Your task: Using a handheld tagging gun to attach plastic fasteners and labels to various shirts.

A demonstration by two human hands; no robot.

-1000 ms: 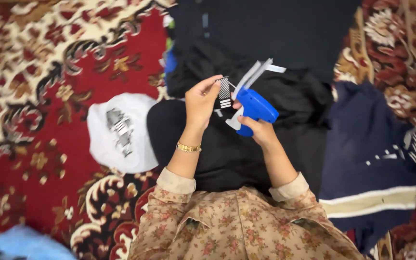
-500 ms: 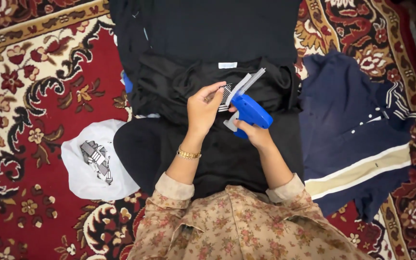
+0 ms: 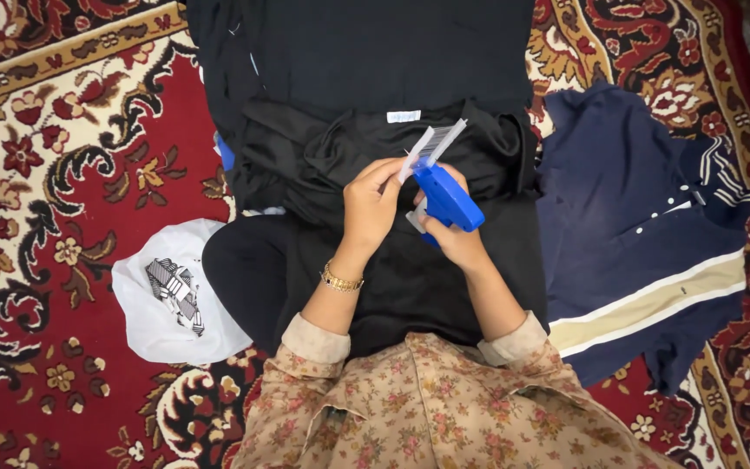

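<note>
Blue tagging gun (image 3: pixel 447 198) | centre frame over black garment (image 3: pixel 392 269), gripped by right hand (image 3: pixel 455 239) | left hand (image 3: pixel 371 204) pinches white barcode tag (image 3: pixel 431 146) at 12 o'clock of gun | judged light, rigid; hold by handle, avoid needle.

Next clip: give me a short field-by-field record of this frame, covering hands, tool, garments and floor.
left hand: pinches a striped paper tag
right hand: grips a blue tagging gun
under the hands: black garment with a white neck label
right side: navy polo shirt, laid flat
left side: white plastic bag with more tags inside
floor: red patterned carpet
</note>
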